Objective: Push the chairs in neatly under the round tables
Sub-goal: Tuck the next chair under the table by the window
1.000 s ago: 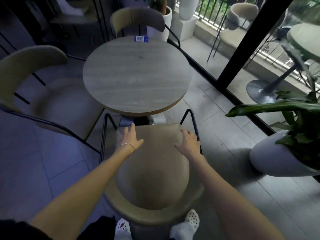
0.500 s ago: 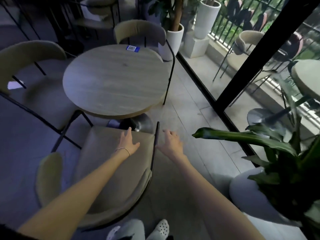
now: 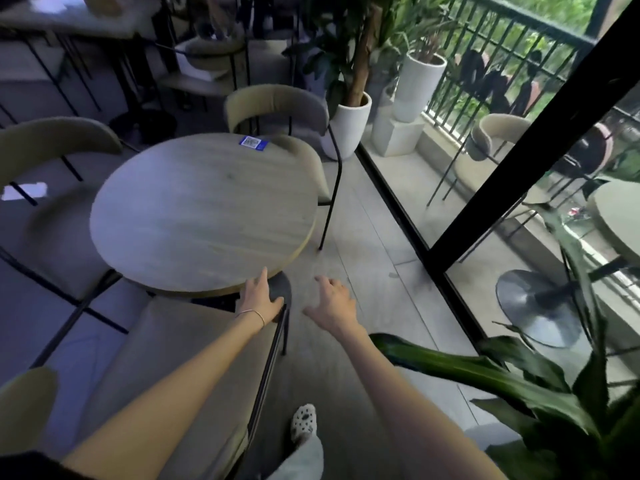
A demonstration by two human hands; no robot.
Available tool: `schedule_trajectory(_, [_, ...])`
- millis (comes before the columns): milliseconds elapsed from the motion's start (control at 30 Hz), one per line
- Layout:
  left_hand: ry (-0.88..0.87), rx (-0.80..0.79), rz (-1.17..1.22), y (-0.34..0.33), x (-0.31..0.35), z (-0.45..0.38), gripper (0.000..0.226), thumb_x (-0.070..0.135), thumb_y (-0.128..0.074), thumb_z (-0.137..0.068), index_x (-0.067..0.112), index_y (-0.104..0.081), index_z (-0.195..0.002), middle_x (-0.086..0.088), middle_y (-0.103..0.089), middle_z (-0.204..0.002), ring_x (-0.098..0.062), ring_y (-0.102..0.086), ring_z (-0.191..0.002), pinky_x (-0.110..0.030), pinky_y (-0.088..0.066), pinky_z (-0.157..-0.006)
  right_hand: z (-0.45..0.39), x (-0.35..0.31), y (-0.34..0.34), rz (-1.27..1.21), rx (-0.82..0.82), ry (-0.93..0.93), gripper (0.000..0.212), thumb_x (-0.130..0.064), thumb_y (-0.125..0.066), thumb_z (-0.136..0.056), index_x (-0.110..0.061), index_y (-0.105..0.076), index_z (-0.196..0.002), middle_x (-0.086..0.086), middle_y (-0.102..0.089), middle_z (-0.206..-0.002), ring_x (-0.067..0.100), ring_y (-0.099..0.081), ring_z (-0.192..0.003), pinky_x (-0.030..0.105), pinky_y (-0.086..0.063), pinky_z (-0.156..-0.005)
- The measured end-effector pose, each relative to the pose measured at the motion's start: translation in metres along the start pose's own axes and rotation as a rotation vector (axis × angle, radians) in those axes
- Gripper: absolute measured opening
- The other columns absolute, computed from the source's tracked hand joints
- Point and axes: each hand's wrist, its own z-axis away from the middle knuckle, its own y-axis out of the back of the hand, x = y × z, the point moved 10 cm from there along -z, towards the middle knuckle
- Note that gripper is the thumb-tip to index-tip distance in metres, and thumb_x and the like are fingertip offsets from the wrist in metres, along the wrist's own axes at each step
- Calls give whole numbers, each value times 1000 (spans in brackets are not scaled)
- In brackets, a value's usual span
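Observation:
A round wooden table (image 3: 194, 216) stands ahead with a blue sticker near its far edge. Right below me is a beige chair (image 3: 166, 368) with a black frame, its seat front tucked under the table's near rim. My left hand (image 3: 259, 299) rests flat on the seat's right front corner, fingers apart. Just right of the chair, my right hand (image 3: 332, 303) hovers open over the floor and holds nothing. A second beige chair (image 3: 284, 109) sits at the table's far side, a third (image 3: 48, 174) at its left.
A large leafy plant (image 3: 519, 386) in a white pot crowds my right side. A black post (image 3: 519, 147) and glass wall run along the right, with a balcony table and chair beyond. White planters (image 3: 349, 126) stand behind the far chair. My foot (image 3: 303, 424) is on the tiled floor.
My view has swung up and right. The near chair now lies to my left, its seat further under the table. My right hand came off the seat; my left slid to its corner.

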Motion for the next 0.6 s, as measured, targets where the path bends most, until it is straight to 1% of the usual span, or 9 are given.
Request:
schedule_trajectory(67, [18, 10, 19, 7, 14, -28, 79, 27, -56, -93, 14, -9, -154, -19, -25, -153, -38, -28, -140, -45, -31, -113, -27, 3, 16, 2, -15, -5, 70, -29, -63, -87, -17, -30, -147, 10, -37, -149, 30, -34, -138, 48, -35, -110])
schedule_trajectory(167, [62, 32, 45, 19, 31, -64, 80, 30, -58, -91, 12, -11, -153, -22, -30, -150, -39, -31, -138, -42, -31, -113, -65, 2, 39, 75, -41, 9, 68, -31, -62, -87, -17, -30, -147, 9, -38, -148, 30, -36, -137, 47, -36, -108])
schedule_trajectory(300, [99, 45, 71, 32, 53, -110, 80, 33, -57, -91, 12, -12, -153, -22, -29, -152, -38, -28, -141, -42, -28, -115, -117, -6, 67, 117, -53, 24, 67, -33, -63, -87, -17, -33, -144, 9, -39, -146, 29, -37, -136, 47, -36, -107])
schedule_trajectory(500, [122, 75, 91, 46, 87, -170, 79, 34, -57, -91, 12, -13, -153, -22, -34, -148, -36, -31, -139, -40, -28, -114, -188, -15, 97, 123, -70, 60, 66, -33, -64, -86, -17, -34, -142, 10, -40, -144, 30, -36, -136, 46, -36, -106])
schedule_trajectory(600, [140, 89, 106, 49, 106, -201, 79, 34, -56, -91, 13, -12, -153, -20, -33, -149, -36, -31, -138, -41, -31, -112, -227, -9, 112, 128, -98, 60, 65, -34, -63, -86, -18, -34, -142, 9, -41, -142, 30, -37, -135, 47, -35, -107])
